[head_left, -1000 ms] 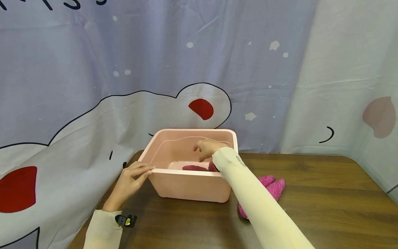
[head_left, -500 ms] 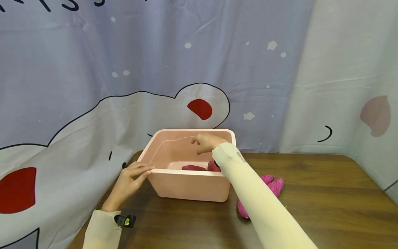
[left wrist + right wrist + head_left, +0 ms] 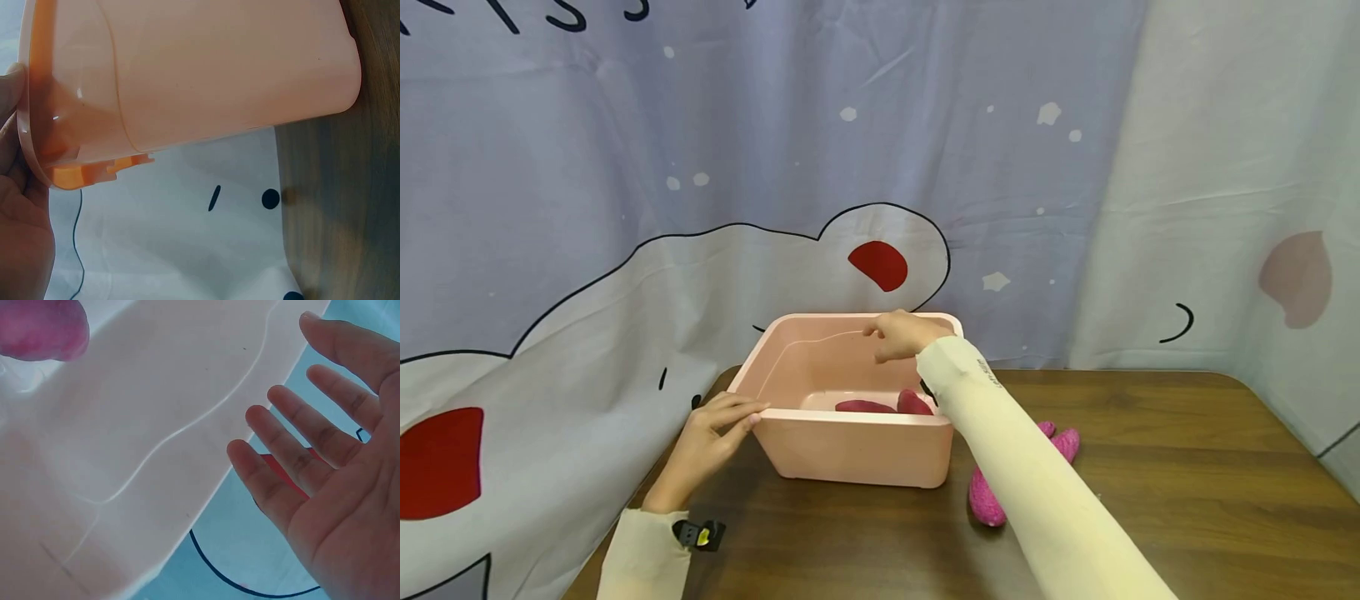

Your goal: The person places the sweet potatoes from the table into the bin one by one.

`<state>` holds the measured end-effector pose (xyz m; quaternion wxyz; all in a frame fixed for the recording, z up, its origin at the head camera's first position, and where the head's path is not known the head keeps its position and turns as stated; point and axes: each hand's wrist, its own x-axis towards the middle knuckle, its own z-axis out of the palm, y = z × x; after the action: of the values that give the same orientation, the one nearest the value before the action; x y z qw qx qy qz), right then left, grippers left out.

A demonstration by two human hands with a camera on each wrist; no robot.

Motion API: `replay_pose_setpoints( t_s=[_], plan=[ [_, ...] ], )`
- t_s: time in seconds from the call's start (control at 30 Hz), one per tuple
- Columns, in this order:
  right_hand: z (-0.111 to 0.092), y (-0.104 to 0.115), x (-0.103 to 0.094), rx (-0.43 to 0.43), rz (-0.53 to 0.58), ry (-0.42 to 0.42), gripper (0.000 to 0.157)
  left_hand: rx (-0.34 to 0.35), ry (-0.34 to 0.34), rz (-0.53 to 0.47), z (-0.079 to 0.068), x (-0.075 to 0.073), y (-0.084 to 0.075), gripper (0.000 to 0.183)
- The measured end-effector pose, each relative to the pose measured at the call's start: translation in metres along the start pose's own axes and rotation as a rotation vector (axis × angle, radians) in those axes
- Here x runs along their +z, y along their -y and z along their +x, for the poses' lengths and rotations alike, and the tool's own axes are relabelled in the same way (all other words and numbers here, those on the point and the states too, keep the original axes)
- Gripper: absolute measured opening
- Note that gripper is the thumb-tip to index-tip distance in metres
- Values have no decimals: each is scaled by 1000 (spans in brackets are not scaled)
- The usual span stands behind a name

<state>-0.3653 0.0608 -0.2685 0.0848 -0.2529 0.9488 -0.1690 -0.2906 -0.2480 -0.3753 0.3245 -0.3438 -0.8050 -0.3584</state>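
Note:
A pink plastic basin (image 3: 857,454) stands on the table. My left hand (image 3: 703,450) grips its rim at the near left corner; part of that hand (image 3: 25,231) shows at the rim in the left wrist view. My right hand (image 3: 904,335) hovers over the back right of the basin, with nothing in it. In the right wrist view its fingers (image 3: 284,428) are spread and relaxed. Inside the basin lie reddish sweet potatoes: one lying long (image 3: 865,407) and another beside it (image 3: 913,402), partly hidden by the front wall.
Right of the basin, brighter pink sweet potatoes lie on the wooden table (image 3: 1165,467), one nearer (image 3: 985,498) and others behind (image 3: 1066,444), partly covered by my right sleeve (image 3: 1037,467). A printed curtain (image 3: 1000,167) hangs directly behind the table.
My right hand has risen from inside the basin to about the height of its back rim. The left hand keeps its place on the corner. The view has shifted slightly.

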Motion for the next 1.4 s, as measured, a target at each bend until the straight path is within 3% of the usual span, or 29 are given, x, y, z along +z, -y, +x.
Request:
replay_pose_setpoints(
  t_s=[0.6,0.93,1.17,1.4],
  plan=[
    [-13,-12,-23,27,-50,-39,48,9,7,-7,2,-2,2,29],
    [-29,-34,-34,13,-82,-82,45,-17,17,-21,4,-2,3,27],
    [-42,-56,-37,55,-62,-85,49,-18,6,-3,5,0,4,29],
    [-50,-75,-34,65,-58,-90,49,-24,-4,-6,11,-5,-16,26]
  ],
)
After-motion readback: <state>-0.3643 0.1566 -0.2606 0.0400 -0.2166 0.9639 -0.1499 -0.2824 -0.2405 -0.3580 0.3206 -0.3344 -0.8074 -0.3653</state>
